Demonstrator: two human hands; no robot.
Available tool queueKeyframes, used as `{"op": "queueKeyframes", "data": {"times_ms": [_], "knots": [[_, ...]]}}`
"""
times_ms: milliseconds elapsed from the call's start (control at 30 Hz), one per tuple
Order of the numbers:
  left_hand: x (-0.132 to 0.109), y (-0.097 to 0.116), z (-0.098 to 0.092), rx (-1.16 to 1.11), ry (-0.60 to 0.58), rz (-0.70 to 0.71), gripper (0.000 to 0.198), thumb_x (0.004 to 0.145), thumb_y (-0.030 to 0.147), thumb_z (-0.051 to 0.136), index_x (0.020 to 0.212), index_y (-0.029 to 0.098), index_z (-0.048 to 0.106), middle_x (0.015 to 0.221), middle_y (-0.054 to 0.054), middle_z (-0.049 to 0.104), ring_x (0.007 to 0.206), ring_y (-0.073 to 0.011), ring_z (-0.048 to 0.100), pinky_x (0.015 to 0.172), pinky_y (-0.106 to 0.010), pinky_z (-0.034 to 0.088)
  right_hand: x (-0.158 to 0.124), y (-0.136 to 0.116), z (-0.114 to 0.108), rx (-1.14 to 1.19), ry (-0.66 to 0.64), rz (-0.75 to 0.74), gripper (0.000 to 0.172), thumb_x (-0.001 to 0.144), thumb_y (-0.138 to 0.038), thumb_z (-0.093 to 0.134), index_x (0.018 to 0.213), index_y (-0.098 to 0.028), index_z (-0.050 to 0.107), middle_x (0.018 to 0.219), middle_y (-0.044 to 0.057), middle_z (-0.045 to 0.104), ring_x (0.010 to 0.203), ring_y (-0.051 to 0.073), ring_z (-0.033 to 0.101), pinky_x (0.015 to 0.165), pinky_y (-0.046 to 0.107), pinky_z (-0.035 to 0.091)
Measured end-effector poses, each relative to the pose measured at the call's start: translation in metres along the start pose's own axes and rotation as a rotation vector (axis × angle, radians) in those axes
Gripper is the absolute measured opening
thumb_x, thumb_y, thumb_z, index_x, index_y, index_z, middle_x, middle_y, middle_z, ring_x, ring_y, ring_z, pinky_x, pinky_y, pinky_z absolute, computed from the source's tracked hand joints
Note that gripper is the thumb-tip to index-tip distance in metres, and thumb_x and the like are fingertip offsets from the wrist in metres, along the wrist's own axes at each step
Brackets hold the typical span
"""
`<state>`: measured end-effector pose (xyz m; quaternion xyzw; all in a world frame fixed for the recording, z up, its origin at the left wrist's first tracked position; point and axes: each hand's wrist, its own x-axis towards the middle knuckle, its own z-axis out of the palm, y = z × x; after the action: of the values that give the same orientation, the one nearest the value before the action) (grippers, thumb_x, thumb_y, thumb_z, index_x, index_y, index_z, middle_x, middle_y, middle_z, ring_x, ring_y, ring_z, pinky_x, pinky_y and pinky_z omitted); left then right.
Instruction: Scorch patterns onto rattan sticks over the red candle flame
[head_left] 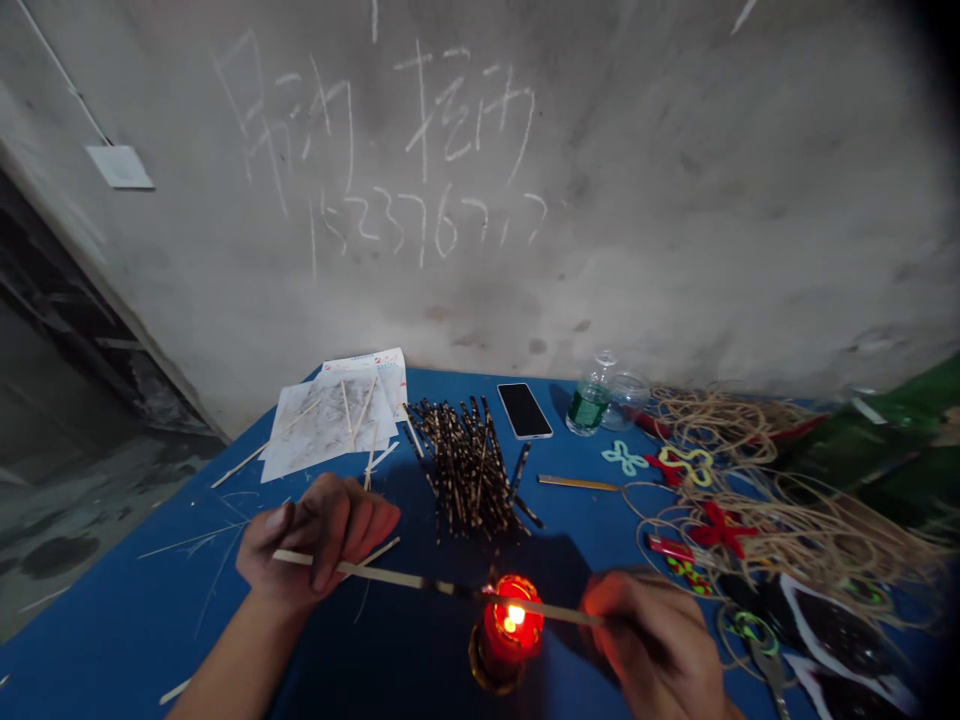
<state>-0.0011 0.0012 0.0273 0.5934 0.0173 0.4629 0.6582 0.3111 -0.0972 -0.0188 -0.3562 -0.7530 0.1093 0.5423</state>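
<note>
Two hands [322, 535] [652, 645] closed on one bamboo stick [405, 576], red candle [510, 635] beneath, scorched sticks [469, 470] beyond

On your table [150, 590], the candle [513, 625] sits nearest you, under the stick [390, 576]. Behind it lies the stick pile [469, 470], with papers [330, 415] to its left, the phone [524, 410] behind it and twine [795, 520] to its right.
</note>
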Motion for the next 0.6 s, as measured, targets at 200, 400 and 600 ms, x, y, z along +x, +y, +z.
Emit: {"op": "queueKeyframes", "data": {"times_ms": [200,400,600], "knots": [[-0.006,-0.002,-0.004,0.014,-0.04,0.001,0.065,0.09,0.072,0.064,0.052,0.02,0.053,0.04,0.004,0.029,0.044,-0.0112,0.037,0.053,-0.033,0.029,0.012,-0.009,-0.002,-0.094,0.106,-0.044,0.023,0.109,-0.03,0.056,0.088,-0.025,0.065,0.061,-0.002,0.069,0.048,0.014,0.066,0.052,0.024,0.051],[-0.009,-0.004,-0.007,0.048,-0.084,0.01,0.07,0.094,0.077,0.054,0.053,0.02,0.052,0.037,0.004,0.032,0.041,-0.0105,0.039,0.053,-0.033,0.03,0.013,-0.011,-0.006,-0.068,0.101,-0.086,0.03,0.112,-0.026,0.05,0.086,-0.024,0.064,0.058,-0.001,0.066,0.047,0.015,0.065,0.05,0.025,0.05],[-0.008,-0.006,-0.01,0.018,-0.09,0.024,0.066,0.088,0.077,0.062,0.058,0.02,0.054,0.038,0.005,0.039,0.037,-0.0087,0.04,0.05,-0.031,0.028,0.008,-0.008,-0.008,-0.084,0.127,-0.065,0.016,0.105,-0.019,0.056,0.094,-0.024,0.066,0.065,0.0,0.069,0.05,0.016,0.067,0.051,0.025,0.053]]}}
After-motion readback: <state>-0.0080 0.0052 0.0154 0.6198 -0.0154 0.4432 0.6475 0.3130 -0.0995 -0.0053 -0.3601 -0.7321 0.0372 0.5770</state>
